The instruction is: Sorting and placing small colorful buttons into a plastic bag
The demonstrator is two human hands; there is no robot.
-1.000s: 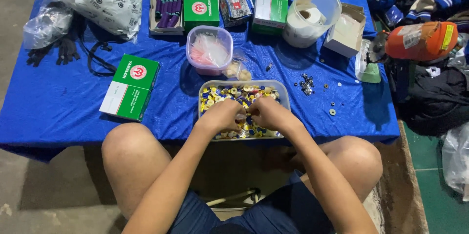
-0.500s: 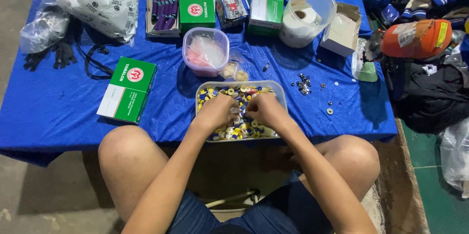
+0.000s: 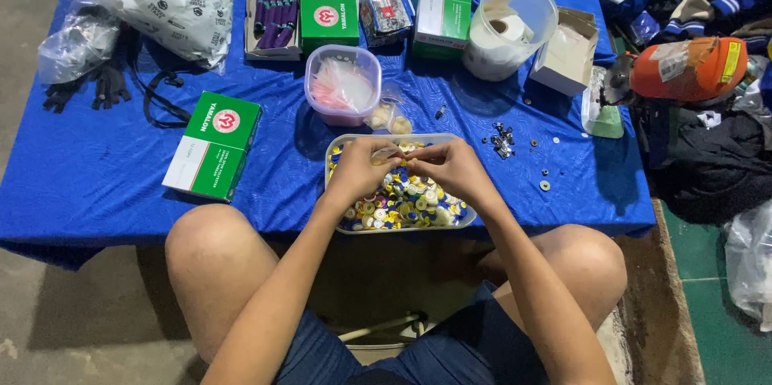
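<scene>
While held over the clear tray [image 3: 334, 161] of small yellow, white and blue caps [image 3: 402, 204], left hand [image 3: 362, 166] and right hand [image 3: 452, 168] met fingertip to fingertip, pinching one tiny piece [image 3: 400, 158] between them, too small to make out. Tray near the front edge of the blue table [image 3: 96, 184], just below a pink-filled tub [image 3: 342, 85]; green box [image 3: 213, 144] to its left.

Even overhead light, soft shadows beside boxes, sharp centre, slight wide-angle bending at edges.
</scene>
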